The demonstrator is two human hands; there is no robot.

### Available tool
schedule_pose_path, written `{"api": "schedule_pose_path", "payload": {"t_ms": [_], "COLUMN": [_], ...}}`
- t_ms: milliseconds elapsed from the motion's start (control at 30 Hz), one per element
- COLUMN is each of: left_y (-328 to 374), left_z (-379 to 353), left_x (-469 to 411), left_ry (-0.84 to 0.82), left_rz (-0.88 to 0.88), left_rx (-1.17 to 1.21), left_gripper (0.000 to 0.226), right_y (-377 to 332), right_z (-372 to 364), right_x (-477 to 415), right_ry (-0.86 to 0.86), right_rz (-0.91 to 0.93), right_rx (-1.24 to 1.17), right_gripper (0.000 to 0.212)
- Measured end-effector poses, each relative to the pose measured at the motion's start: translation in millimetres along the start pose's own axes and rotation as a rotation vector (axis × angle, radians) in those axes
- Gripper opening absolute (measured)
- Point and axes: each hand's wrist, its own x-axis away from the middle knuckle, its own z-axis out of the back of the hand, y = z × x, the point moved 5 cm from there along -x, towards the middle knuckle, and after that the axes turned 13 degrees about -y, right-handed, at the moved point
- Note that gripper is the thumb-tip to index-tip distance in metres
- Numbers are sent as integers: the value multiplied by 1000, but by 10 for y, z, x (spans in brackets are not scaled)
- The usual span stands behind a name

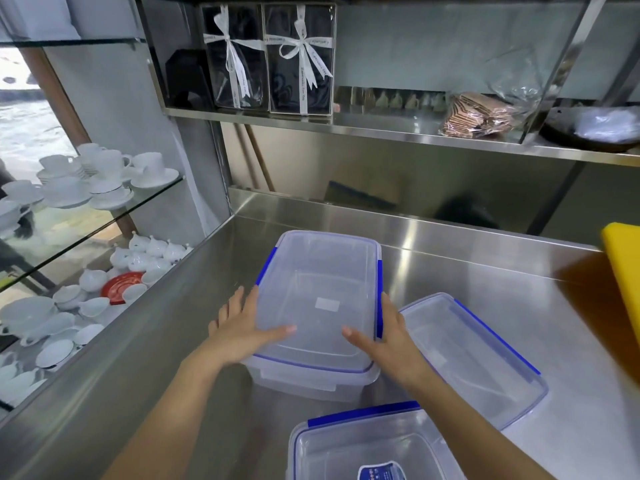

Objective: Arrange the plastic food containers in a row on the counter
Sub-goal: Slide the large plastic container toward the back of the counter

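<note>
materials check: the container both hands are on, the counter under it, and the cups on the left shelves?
Container: looks like translucent plastic with a slightly frosted finish, since the counter shows through it; the lid clips are blue. Counter: likely brushed stainless steel, given its grey sheen, fine grain and blurred reflections. Cups: glossy white, probably glazed ceramic or porcelain. Their shelves: clear glass.

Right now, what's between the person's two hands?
In the head view, the large lidded container sits between the left hand and right hand; both press its sides.
</note>
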Motion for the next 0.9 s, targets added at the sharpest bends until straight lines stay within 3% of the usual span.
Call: {"api": "schedule_pose_path", "payload": {"t_ms": [100, 200, 567, 767, 900], "left_y": [-39, -59, 19, 256, 254], "left_z": [-56, -88, 142, 325, 283], "left_x": [38, 53, -346, -654, -812], "left_ry": [-313, -398, -214, 128, 185], "left_rz": [-56, -55, -174, -360, -404], "left_rx": [-173, -290, -234, -272, -230], "left_gripper": [133, 138, 123, 84, 73], "right_y": [61, 195, 229, 160, 133], "right_z": [-61, -140, -18, 159, 212], "right_x": [36, 47, -425, -848, -1013], "right_ry": [-196, -360, -317, -223, -161], "right_rz": [-1, -37, -46, -112, -133], "right_rx": [325, 546, 630, 633, 708], "right_gripper": [120, 116, 113, 100, 96]}}
